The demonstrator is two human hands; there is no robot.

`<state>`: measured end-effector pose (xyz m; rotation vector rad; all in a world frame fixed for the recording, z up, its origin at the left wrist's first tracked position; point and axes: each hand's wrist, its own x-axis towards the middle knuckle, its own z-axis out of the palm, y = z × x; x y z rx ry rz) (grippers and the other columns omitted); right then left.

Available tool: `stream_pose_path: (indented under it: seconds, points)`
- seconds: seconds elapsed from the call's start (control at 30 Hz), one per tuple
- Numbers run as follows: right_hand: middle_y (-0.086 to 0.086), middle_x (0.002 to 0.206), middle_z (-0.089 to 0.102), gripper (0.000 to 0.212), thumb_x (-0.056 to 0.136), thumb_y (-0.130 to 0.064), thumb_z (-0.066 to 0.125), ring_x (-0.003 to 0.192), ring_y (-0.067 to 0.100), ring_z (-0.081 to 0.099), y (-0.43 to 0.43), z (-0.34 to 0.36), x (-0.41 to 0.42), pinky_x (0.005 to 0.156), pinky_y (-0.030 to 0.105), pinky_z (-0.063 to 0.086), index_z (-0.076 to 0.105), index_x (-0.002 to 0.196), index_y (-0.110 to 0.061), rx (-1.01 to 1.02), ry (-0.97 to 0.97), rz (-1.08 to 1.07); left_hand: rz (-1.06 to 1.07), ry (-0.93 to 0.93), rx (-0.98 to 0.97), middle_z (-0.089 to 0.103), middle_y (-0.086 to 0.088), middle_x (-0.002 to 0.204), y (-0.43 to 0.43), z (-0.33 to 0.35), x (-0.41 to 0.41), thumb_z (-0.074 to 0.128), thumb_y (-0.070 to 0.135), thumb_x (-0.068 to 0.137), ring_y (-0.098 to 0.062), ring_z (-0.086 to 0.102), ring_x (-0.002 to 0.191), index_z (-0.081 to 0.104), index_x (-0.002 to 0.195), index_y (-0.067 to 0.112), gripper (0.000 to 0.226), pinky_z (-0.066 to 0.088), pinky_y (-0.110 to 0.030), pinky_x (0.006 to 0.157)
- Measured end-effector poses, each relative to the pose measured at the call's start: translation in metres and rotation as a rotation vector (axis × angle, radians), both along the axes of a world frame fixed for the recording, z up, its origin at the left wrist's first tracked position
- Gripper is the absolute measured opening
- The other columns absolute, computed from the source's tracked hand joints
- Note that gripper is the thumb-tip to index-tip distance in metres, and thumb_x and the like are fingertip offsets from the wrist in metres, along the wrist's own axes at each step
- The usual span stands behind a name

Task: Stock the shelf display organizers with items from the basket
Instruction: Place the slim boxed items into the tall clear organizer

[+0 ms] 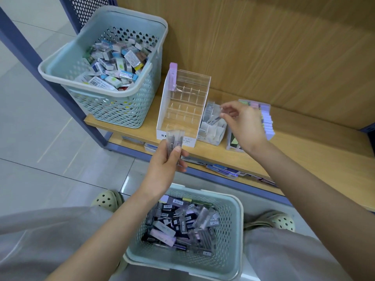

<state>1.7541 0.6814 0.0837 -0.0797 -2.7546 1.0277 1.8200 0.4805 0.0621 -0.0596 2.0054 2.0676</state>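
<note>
Over the small organizer, one case is pinched in the right hand and tipped toward a slot, while a spare bunch is gripped in the left hand, likely as ready supply, the hands well apart. The floor basket is seen well stocked; the small organizer is hemmed in by the tall organizer and a purple stack.

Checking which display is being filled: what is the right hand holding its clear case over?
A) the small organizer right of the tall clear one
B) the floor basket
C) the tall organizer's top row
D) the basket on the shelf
A: the right hand pinches a clear case just above the small organizer, which stands right of the tall organizer.
</note>
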Motion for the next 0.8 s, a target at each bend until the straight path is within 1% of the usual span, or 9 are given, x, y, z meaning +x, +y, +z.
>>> stream_pose_path:
  seconds: [0.07,0.1,0.27,0.33,0.47,0.63,0.73,0.8]
  points:
    - [0.004,0.1,0.066,0.022,0.089,-0.01,0.062,0.087,0.011,0.059,-0.002,-0.011,-0.013,0.085,0.019,0.049,0.066,0.11,-0.009,0.054,-0.002,0.022,-0.009,-0.006,-0.01,0.059,-0.001,0.088,0.0,-0.002,-0.002,0.035,0.01,0.101,-0.013,0.054,0.066,0.05,0.1,0.02,0.018,0.05,-0.019,0.058]
    - [0.006,0.101,0.065,0.021,0.089,-0.01,0.062,0.087,0.013,0.06,-0.003,-0.014,-0.018,0.086,0.026,0.05,0.066,0.11,-0.008,0.079,0.008,0.028,-0.012,-0.008,-0.014,0.059,-0.001,0.088,-0.001,-0.002,-0.004,0.035,0.01,0.101,-0.013,0.054,0.066,0.05,0.1,0.02,0.018,0.049,-0.019,0.057]
    - [0.009,0.104,0.062,0.021,0.089,-0.007,0.061,0.088,0.02,0.061,-0.004,-0.024,-0.033,0.085,0.038,0.051,0.066,0.11,-0.006,0.16,0.047,0.062,-0.01,-0.017,-0.02,0.06,-0.004,0.086,0.0,-0.003,-0.01,0.037,0.012,0.1,-0.009,0.055,0.061,0.051,0.101,0.022,0.017,0.049,-0.019,0.055]
    - [0.009,0.105,0.062,0.023,0.09,-0.008,0.06,0.088,0.021,0.061,-0.005,-0.026,-0.035,0.086,0.038,0.051,0.066,0.112,-0.008,0.164,0.041,0.074,-0.02,-0.019,-0.025,0.06,-0.003,0.084,0.0,-0.005,-0.012,0.038,0.015,0.1,-0.008,0.055,0.058,0.052,0.101,0.021,0.015,0.049,-0.02,0.053]
    - [0.007,0.106,0.061,0.023,0.091,-0.01,0.058,0.088,0.018,0.06,-0.009,-0.023,-0.037,0.087,0.033,0.051,0.065,0.113,-0.008,0.166,0.051,0.109,-0.029,-0.024,-0.049,0.059,0.001,0.079,0.002,-0.007,-0.014,0.04,0.019,0.099,-0.007,0.052,0.053,0.053,0.098,0.021,0.013,0.046,-0.019,0.05]
    - [0.006,0.103,0.062,0.022,0.091,-0.013,0.059,0.08,0.013,0.057,-0.005,-0.03,-0.034,0.083,0.03,0.052,0.066,0.111,-0.008,0.175,0.037,0.136,-0.038,-0.008,-0.1,0.06,0.004,0.078,0.003,-0.009,-0.014,0.04,0.02,0.1,-0.006,0.049,0.052,0.053,0.099,0.023,0.013,0.043,-0.018,0.05]
    - [0.003,0.097,0.064,0.019,0.089,-0.014,0.064,0.08,0.007,0.055,-0.004,-0.031,-0.035,0.08,0.022,0.051,0.064,0.107,-0.009,0.101,0.032,0.089,-0.051,0.008,-0.125,0.059,0.008,0.075,0.004,-0.008,-0.013,0.04,0.022,0.1,-0.006,0.046,0.05,0.053,0.095,0.025,0.014,0.04,-0.016,0.049]
    - [0.001,0.095,0.064,0.016,0.088,-0.014,0.064,0.082,0.009,0.057,-0.007,-0.031,-0.036,0.08,0.023,0.051,0.063,0.103,-0.01,0.077,0.059,0.091,-0.055,0.018,-0.13,0.059,0.008,0.073,0.006,-0.008,-0.013,0.04,0.021,0.099,-0.007,0.043,0.05,0.053,0.093,0.025,0.015,0.039,-0.014,0.049]
